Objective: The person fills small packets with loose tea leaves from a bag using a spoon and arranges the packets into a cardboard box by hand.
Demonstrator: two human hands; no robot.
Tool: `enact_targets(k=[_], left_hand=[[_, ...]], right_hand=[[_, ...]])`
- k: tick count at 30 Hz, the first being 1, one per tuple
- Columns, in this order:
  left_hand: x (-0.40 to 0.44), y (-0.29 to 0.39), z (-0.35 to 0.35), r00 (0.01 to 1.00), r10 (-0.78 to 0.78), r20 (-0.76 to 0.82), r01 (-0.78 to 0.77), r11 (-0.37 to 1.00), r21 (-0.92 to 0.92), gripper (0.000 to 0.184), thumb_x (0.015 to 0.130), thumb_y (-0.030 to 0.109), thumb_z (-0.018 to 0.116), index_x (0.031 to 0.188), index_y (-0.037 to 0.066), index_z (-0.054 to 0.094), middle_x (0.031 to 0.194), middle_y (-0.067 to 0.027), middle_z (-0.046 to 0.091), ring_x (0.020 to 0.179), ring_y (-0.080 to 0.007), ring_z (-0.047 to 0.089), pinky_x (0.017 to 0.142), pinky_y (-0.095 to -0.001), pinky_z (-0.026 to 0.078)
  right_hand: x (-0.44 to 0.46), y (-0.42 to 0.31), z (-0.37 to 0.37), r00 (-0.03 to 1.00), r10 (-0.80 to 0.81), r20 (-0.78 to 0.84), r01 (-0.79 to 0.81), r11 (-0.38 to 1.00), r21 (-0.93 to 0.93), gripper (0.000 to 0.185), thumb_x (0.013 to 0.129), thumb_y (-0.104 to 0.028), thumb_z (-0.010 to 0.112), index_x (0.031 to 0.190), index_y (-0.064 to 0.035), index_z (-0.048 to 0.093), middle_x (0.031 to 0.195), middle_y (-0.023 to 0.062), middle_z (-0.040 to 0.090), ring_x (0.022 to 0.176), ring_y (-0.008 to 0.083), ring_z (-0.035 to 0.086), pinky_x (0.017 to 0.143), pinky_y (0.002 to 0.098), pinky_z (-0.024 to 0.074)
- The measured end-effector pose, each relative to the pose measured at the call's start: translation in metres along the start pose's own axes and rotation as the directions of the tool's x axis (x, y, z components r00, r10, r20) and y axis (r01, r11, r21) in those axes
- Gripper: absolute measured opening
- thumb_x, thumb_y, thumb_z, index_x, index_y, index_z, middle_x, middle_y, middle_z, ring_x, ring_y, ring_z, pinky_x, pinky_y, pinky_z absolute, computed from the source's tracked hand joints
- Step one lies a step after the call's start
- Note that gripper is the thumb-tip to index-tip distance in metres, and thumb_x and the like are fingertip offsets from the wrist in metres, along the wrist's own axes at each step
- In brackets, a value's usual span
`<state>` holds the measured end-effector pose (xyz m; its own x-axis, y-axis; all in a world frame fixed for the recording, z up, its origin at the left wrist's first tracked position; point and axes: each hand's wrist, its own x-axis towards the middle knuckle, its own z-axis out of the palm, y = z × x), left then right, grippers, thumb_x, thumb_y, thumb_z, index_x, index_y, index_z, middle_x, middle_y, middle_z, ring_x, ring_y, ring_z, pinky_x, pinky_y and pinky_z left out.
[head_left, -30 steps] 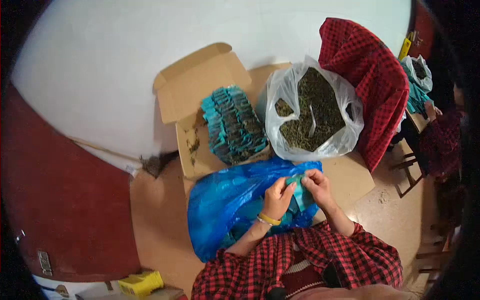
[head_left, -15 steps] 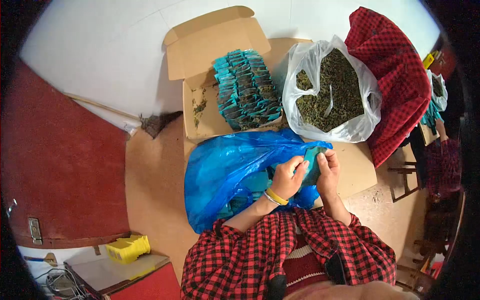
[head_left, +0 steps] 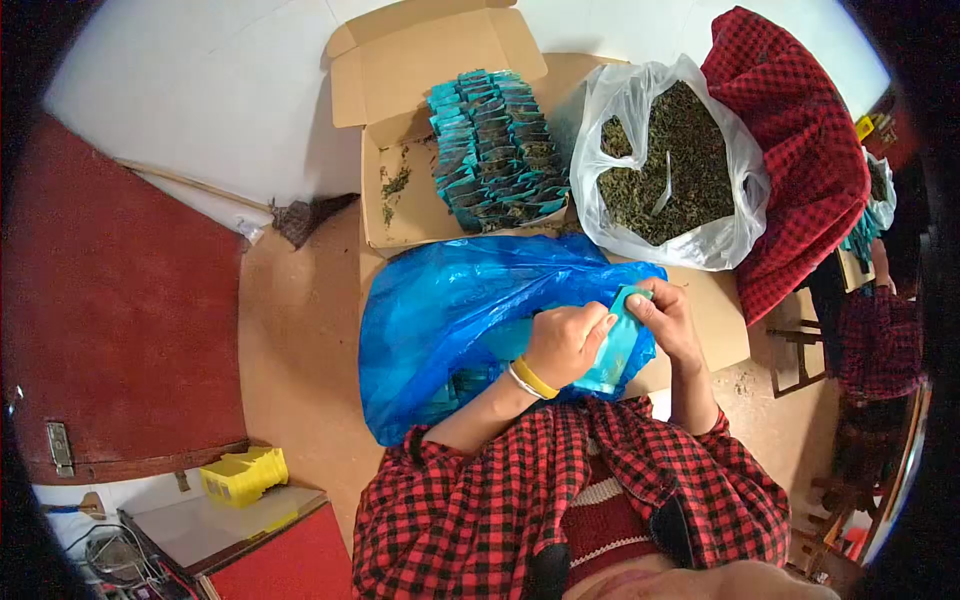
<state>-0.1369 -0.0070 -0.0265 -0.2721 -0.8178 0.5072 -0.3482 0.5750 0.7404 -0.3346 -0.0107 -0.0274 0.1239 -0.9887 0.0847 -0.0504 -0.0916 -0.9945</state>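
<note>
Between my hands is a teal packet, tilted, its top corner pinched by both sets of fingers. My left hand, with a yellow band at the wrist, is closed on its left side. On the upper right edge, my right hand grips it with the thumb across the front. Just below and behind the packet lies a blue plastic bag, its mouth spread, with more teal packets partly visible inside. Whether the packet holds anything is hard to tell.
An open cardboard box holds rows of filled teal packets. Beside it stands a clear plastic bag of dried leaves with a light-coloured scoop. Checked cloth lies right. Another person's checked sleeve shows far right.
The packet now shows more of its flat teal face. My left hand has shifted slightly left, and the right fingers have moved along the packet's top. The whole view has shifted slightly.
</note>
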Motion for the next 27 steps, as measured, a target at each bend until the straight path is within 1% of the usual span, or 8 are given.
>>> enact_targets(k=[3,5,7,9,15,18,22,27], left_hand=[[0.005,0.008,-0.027,0.956,0.010,0.292,-0.081,0.970,0.231,0.024,0.089,0.025,0.063,0.074,0.008,0.056,0.060,-0.0091,0.056,0.051,-0.0290,0.057,0.046,-0.0414,0.044],[0.026,0.010,-0.067,0.838,-0.054,0.543,-0.210,0.887,0.412,0.020,0.085,0.027,0.066,0.081,0.008,0.059,0.077,-0.0083,0.062,0.071,-0.0281,0.062,0.060,-0.0403,0.051],[0.048,0.010,-0.100,0.917,0.007,0.398,-0.233,0.819,0.524,0.038,0.080,0.029,0.070,0.109,0.007,0.059,0.113,-0.0123,0.060,0.109,-0.0302,0.056,0.089,-0.0428,0.048],[0.062,-0.012,-0.111,0.922,-0.096,0.376,-0.222,0.665,0.713,0.075,0.076,0.035,0.074,0.136,0.005,0.041,0.142,-0.0167,0.040,0.135,-0.0330,0.033,0.110,-0.0504,0.029],[0.112,-0.109,-0.109,0.908,-0.223,0.354,-0.173,0.571,0.803,0.099,0.071,0.044,0.078,0.148,0.010,0.025,0.154,-0.0160,0.023,0.143,-0.0330,0.020,0.113,-0.0546,0.020],[0.138,-0.134,-0.114,0.922,-0.225,0.316,-0.130,0.588,0.798,0.102,0.070,0.049,0.077,0.148,0.011,0.024,0.154,-0.0157,0.023,0.143,-0.0327,0.019,0.113,-0.0556,0.019],[0.150,-0.152,-0.119,0.921,-0.294,0.256,-0.021,0.618,0.786,0.105,0.069,0.057,0.075,0.149,0.012,0.024,0.154,-0.0155,0.022,0.144,-0.0323,0.017,0.113,-0.0587,0.017],[0.149,-0.169,-0.118,0.924,-0.304,0.232,0.014,0.634,0.773,0.108,0.066,0.065,0.072,0.148,0.012,0.026,0.154,-0.0156,0.024,0.144,-0.0318,0.017,0.111,-0.0641,0.014]], right_hand=[[0.001,-0.007,-0.012,0.992,-0.010,0.125,0.036,0.978,-0.206,0.015,0.094,-0.018,0.062,0.098,-0.0040,0.061,0.079,-0.0020,0.063,0.066,0.0047,0.053,0.058,0.0204,0.0429],[0.008,-0.015,-0.020,0.997,0.006,-0.080,-0.016,0.991,-0.133,0.016,0.094,-0.018,0.062,0.099,-0.0028,0.061,0.078,-0.0009,0.063,0.064,0.0057,0.054,0.056,0.0210,0.0439],[0.016,-0.019,-0.019,0.985,0.017,-0.173,-0.033,0.995,-0.089,0.017,0.094,-0.018,0.063,0.100,-0.0022,0.061,0.078,-0.0004,0.064,0.063,0.0061,0.055,0.055,0.0213,0.0444],[0.025,-0.023,-0.012,0.985,-0.042,-0.165,0.037,0.999,-0.035,0.017,0.093,-0.017,0.063,0.101,-0.0013,0.062,0.079,0.0006,0.065,0.064,0.0074,0.058,0.055,0.0221,0.0461],[0.045,-0.011,0.027,0.983,-0.138,-0.121,0.130,0.989,-0.076,0.016,0.093,-0.012,0.062,0.104,-0.0001,0.062,0.081,0.0027,0.066,0.069,0.0098,0.064,0.058,0.0246,0.0496],[0.066,-0.011,0.042,0.941,-0.338,-0.018,0.294,0.844,-0.449,0.019,0.092,-0.008,0.061,0.110,-0.0017,0.061,0.081,0.0085,0.068,0.070,0.0138,0.066,0.060,0.0267,0.0511],[0.099,-0.016,0.067,0.840,-0.527,0.130,0.501,0.661,-0.559,0.022,0.088,-0.008,0.064,0.109,-0.0040,0.060,0.080,0.0155,0.066,0.068,0.0227,0.068,0.059,0.0335,0.0524],[0.141,-0.007,0.090,0.841,-0.458,0.288,0.525,0.559,-0.642,0.020,0.088,-0.010,0.063,0.108,-0.0067,0.063,0.078,0.0184,0.065,0.069,0.0306,0.068,0.062,0.0374,0.0526]])
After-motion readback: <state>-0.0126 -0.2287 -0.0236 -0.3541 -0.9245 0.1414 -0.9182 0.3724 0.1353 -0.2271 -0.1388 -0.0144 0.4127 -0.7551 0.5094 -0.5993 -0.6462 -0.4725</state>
